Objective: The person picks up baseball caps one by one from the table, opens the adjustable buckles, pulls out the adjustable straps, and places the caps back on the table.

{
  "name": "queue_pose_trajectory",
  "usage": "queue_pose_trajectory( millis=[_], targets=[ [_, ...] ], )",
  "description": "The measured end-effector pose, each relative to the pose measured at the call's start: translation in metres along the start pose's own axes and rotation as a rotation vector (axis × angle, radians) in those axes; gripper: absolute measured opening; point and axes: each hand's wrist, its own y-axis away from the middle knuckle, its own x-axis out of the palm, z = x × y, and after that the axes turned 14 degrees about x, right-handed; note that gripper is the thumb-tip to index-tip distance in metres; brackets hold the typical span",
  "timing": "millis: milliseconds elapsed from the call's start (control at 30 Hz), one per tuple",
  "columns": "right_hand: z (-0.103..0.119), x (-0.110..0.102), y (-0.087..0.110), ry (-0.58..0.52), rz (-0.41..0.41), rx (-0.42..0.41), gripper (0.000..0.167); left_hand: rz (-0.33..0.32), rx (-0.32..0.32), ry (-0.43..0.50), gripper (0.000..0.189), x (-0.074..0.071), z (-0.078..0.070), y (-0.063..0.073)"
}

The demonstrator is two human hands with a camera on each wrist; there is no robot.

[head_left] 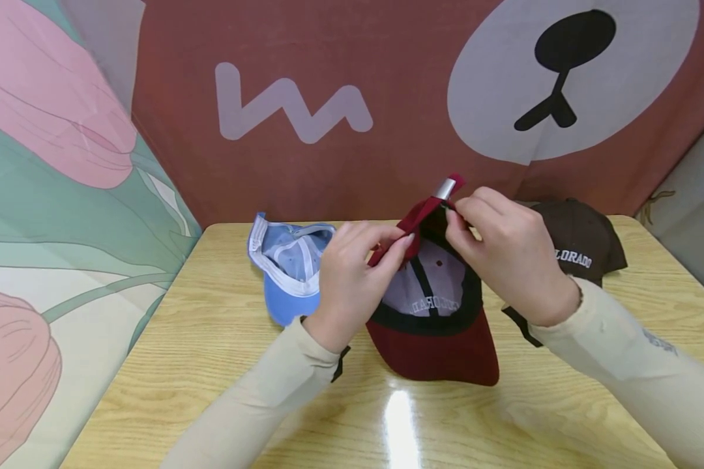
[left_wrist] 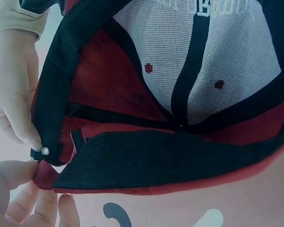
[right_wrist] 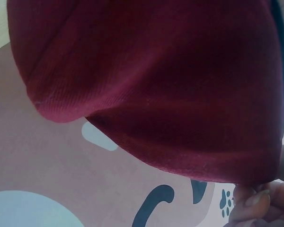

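Observation:
A dark red cap [head_left: 434, 355] is held up over the table, brim down and its inside facing me. My left hand [head_left: 354, 277] pinches the red back strap [head_left: 418, 216] between thumb and fingers. At the other side of the back opening, my right hand [head_left: 507, 254] pinches the cap's edge beside a silver buckle [head_left: 445, 189]. In the left wrist view the cap's black inner band [left_wrist: 146, 158] and pale mesh lining show, with fingertips at the strap end. The red outer crown [right_wrist: 156, 90] fills most of the right wrist view.
A light blue cap [head_left: 293, 303] lies on the left of the wooden table [head_left: 211, 365], partly behind my left hand. To the right sits a dark brown cap [head_left: 581, 228] with white lettering, partly hidden by my right hand. A printed cloth [head_left: 293, 169] hangs behind the table.

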Motion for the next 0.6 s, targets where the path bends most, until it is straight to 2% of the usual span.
queue_pose_trajectory(
  millis=[333,600],
  targets=[
    [-0.0006,0.0001,0.0003,-0.023,-0.044,0.015,0.01,-0.011,0.014,0.008,0.01,-0.0007,-0.0014,0.0007],
    [-0.0033,-0.0011,-0.0008,-0.025,-0.045,0.039,0.008,-0.028,0.025,0.009,0.009,-0.0005,-0.0007,0.001]
  ],
)
